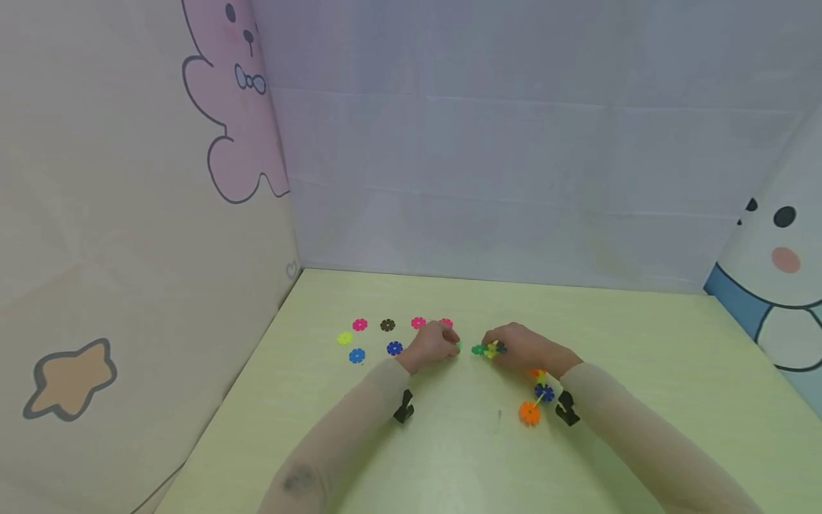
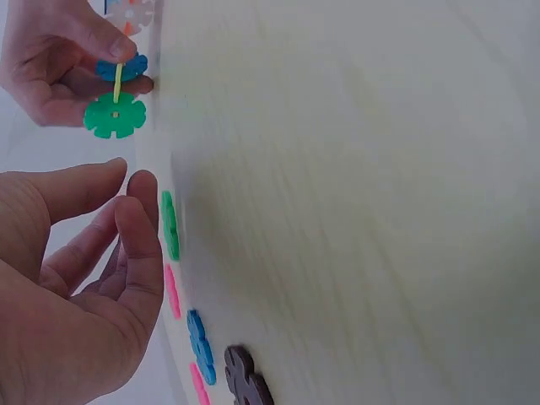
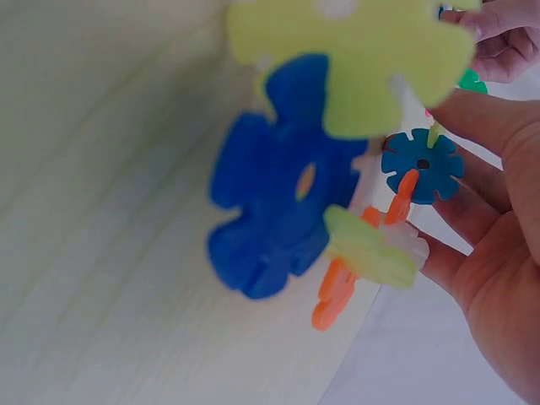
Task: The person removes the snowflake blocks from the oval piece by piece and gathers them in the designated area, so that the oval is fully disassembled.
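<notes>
My right hand (image 1: 525, 348) grips a chain of interlocked plastic flower discs, pinching a blue disc (image 2: 135, 66) near one end. A green disc (image 2: 116, 118) forms that end, joined by a yellow disc seen edge-on. The chain trails under the wrist through orange, yellow and dark blue discs to an orange disc (image 1: 529, 412). In the right wrist view, a large blue disc (image 3: 253, 211) looms close to the camera. My left hand (image 1: 433, 344) holds nothing; its thumb and fingers are loosely bent with a gap between them. Beside its fingertips is a loose green disc (image 2: 170, 224) on the table.
Several loose flower discs lie left of and behind my left hand: a yellow disc (image 1: 344, 338), a light blue disc (image 1: 357, 355), a dark brown disc (image 1: 387, 325), a dark blue disc (image 1: 394, 348) and pink discs (image 1: 359, 325). Cloth walls border the pale table (image 1: 642, 343).
</notes>
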`<state>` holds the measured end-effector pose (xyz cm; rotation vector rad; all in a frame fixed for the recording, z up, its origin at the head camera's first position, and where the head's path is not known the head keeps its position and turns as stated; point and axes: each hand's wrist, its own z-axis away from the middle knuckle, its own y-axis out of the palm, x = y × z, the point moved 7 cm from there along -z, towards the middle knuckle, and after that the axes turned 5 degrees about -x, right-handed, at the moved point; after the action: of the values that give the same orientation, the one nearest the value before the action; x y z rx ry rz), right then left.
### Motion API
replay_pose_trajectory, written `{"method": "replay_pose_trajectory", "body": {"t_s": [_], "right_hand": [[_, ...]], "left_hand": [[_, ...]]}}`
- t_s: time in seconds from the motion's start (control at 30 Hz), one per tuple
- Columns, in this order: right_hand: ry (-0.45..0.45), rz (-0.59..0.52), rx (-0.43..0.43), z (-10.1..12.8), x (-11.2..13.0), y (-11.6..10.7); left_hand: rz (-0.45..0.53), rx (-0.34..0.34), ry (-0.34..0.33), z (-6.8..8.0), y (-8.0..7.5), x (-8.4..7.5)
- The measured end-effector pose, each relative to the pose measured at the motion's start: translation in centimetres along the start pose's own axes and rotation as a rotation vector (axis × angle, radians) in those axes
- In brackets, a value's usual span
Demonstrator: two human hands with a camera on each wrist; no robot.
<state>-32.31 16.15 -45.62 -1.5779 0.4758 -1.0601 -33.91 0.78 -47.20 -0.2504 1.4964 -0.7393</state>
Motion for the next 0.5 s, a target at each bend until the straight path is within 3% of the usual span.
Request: {"method": "replay_pose_trajectory", "body": {"t_s": [0.23, 0.5], "right_hand": [[-0.014, -0.042, -0.025, 0.0, 0.3, -0.1], [-0.050, -0.049, -0.044, -0.1, 0.4, 0.0]], "left_hand": [[-0.059, 0.017, 0.063, 0.0, 1.9, -1.1], [-0.029, -0.039, 0.043, 0.3, 1.8, -1.5]]}}
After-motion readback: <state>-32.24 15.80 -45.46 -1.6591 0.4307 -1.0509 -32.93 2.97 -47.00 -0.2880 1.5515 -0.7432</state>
